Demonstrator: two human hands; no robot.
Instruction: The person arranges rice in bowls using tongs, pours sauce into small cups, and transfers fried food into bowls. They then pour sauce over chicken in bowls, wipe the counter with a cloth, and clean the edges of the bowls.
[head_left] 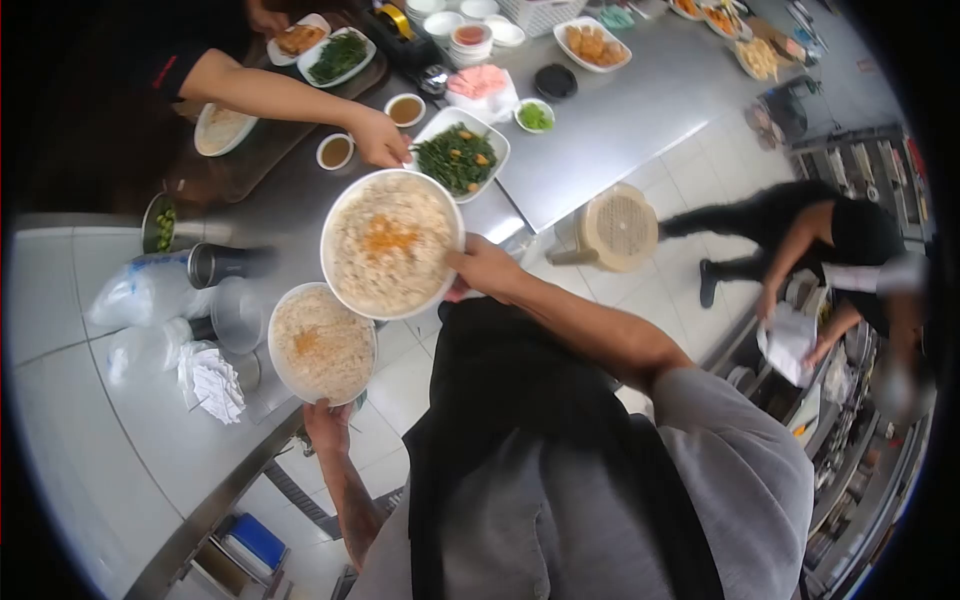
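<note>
My right hand [487, 268] is closed on the rim of a white bowl [352, 290] filled with a pale, rice-like food topped with orange crumbs. Lower and to the left, my left hand [328, 430] grips the near edge of a similar bowl [322, 375] with the same pale food and a smaller orange patch. Both bowls are held over the counter's front edge, and the right one overlaps the left one in view. Just beyond them, a co-worker's hand [380, 137] reaches to the corner of a white dish of cooked greens [457, 160].
On the steel counter [590, 130] stand two cups of brown sauce [335, 151], a small bowl of green pieces [535, 116] and a dish of fried food [592, 45]. Plastic bags [140, 290] lie at left. A beige stool [617, 228] and another person [850, 235] are at right.
</note>
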